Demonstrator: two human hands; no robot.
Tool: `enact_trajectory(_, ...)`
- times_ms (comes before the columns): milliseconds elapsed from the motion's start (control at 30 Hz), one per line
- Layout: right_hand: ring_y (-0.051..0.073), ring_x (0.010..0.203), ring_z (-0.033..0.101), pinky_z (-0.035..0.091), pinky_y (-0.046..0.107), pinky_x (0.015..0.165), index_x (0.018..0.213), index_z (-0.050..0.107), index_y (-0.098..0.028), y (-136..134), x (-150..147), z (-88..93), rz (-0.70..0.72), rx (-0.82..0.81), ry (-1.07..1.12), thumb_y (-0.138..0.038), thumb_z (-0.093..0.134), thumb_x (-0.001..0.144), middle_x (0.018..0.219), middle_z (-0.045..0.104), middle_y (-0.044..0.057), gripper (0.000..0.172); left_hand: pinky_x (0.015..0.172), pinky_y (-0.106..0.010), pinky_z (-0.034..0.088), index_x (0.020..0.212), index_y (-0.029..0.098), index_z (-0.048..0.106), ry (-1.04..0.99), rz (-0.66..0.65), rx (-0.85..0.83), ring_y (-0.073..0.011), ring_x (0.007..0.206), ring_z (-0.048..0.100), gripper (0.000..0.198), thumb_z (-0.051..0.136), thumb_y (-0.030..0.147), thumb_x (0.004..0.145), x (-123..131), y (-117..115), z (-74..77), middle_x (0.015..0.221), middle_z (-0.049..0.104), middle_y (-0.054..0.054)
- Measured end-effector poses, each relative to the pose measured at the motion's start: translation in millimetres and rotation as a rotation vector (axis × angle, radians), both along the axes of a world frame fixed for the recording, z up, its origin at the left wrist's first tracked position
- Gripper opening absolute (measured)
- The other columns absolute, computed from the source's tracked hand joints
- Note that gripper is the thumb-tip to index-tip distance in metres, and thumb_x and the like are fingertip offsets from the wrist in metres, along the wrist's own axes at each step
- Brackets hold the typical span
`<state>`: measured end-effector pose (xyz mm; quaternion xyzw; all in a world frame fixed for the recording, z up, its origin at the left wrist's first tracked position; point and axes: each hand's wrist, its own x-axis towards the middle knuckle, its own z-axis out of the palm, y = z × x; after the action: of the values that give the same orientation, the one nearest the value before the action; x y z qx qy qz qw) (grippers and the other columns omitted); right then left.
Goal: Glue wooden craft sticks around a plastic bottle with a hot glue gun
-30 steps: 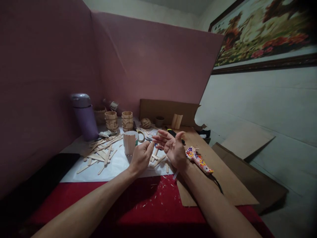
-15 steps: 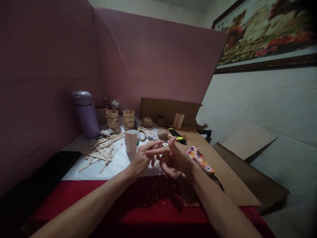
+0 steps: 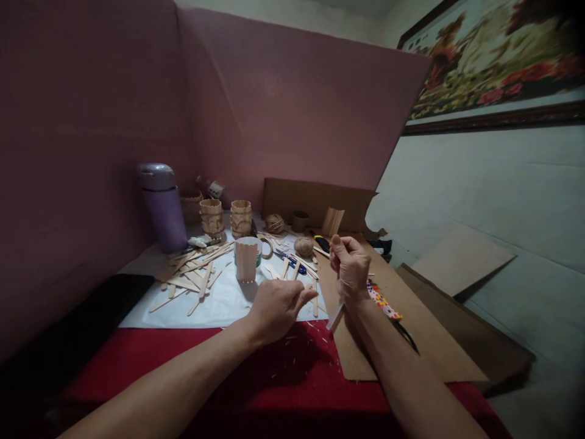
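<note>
My left hand (image 3: 280, 310) is closed above the front of the white sheet, thumb pressed to the curled forefinger. Whatever it may pinch is too small to make out. Higher and to the right, my right hand (image 3: 351, 268) is closed with the thumb on top of bent fingers; their contents are hidden. A tub partly faced with upright craft sticks (image 3: 247, 263) stands just beyond my left hand. Under my right wrist lies a translucent strip (image 3: 335, 318). Partly behind the right forearm is a flower-patterned tool (image 3: 382, 302) with a black cord.
Loose craft sticks (image 3: 201, 281) are scattered on the left. Two stick-covered cups (image 3: 211, 219), a purple bottle (image 3: 163, 213), twine balls (image 3: 304, 247), tape (image 3: 267, 247) and scissors (image 3: 297, 266) stand or lie farther back. Cardboard (image 3: 411, 347) covers the right side. Small shavings dot the red cloth (image 3: 274, 378).
My hands were together with fingers outstretched and crossing; now they are apart and closed. The right hand has risen, and the left has come slightly nearer to me. The view has shifted slightly.
</note>
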<state>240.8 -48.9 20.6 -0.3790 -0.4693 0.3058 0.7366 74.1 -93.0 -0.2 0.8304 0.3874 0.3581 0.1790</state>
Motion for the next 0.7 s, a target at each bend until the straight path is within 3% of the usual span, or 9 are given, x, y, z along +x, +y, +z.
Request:
enact_trajectory(67,0.008,0.042,0.037,0.028,0.022,0.040,0.073,0.056,-0.021,1,-4,-5.1,-0.012,0.042,-0.114,-0.049,0.072,0.075,0.053,0.047,-0.006,0.032,0.056,-0.028,0.028,0.067,0.020,0.052,0.062,0.015,0.017,-0.0147,0.055,0.045,0.029,0.047,0.030,0.094,0,0,-0.7,0.060,0.055,-0.002)
enact_trajectory(133,0.011,0.052,0.049,0.038,0.024,0.047,0.082,0.061,-0.021,0,-9,-11.4,-0.012,0.068,-0.271,-0.039,0.066,0.079,0.066,0.058,-0.002,0.019,0.062,-0.028,0.035,0.084,0.020,0.061,0.053,0.002,0.075,-0.0176,0.069,0.056,0.015,0.047,0.017,0.090,0,2,-1.5,0.080,0.065,-0.005)
enact_trajectory(200,0.014,0.060,0.055,0.043,0.026,0.052,0.084,0.063,-0.021,0,-14,-16.8,-0.009,0.051,-0.387,-0.034,0.062,0.080,0.073,0.062,0.001,0.014,0.068,-0.028,0.040,0.090,0.021,0.064,0.027,-0.034,0.136,-0.0187,0.081,0.060,0.023,0.047,0.006,0.083,0,3,-2.2,0.092,0.066,-0.006)
enact_trajectory(333,0.013,0.048,0.049,0.039,0.027,0.046,0.080,0.064,-0.020,1,-17,-22.4,0.081,-0.077,-0.368,-0.045,0.062,0.081,0.061,0.057,-0.001,0.026,0.068,-0.029,0.042,0.078,0.019,0.065,0.043,-0.019,0.144,-0.0179,0.074,0.058,0.019,0.051,0.011,0.087,0,4,-4.2,0.077,0.064,-0.005)
enact_trajectory(433,0.012,0.045,0.046,0.037,0.026,0.045,0.071,0.063,-0.019,2,-16,-24.7,0.066,-0.091,-0.404,-0.055,0.057,0.084,0.056,0.054,-0.002,0.038,0.065,-0.030,0.041,0.077,0.018,0.066,0.084,0.002,0.155,-0.0180,0.069,0.056,0.019,0.053,0.020,0.090,1,4,-6.2,0.074,0.062,-0.006)
enact_trajectory(600,0.015,0.062,0.056,0.043,0.026,0.057,0.078,0.064,-0.019,2,-18,-29.3,-0.075,0.013,-0.515,-0.038,0.063,0.082,0.071,0.064,0.002,0.019,0.076,-0.034,0.043,0.084,0.017,0.067,0.033,-0.159,0.398,-0.0218,0.084,0.056,0.026,0.046,0.003,0.081,1,2,-4.2,0.084,0.067,-0.008)
enact_trajectory(700,0.014,0.055,0.051,0.041,0.026,0.054,0.076,0.062,-0.019,1,-19,-30.6,-0.073,-0.004,-0.521,-0.039,0.058,0.087,0.065,0.060,0.000,0.023,0.076,-0.036,0.043,0.082,0.018,0.066,-0.053,-0.163,0.451,-0.0211,0.082,0.056,0.024,0.046,0.005,0.084,0,-1,2.1,0.081,0.069,-0.006)
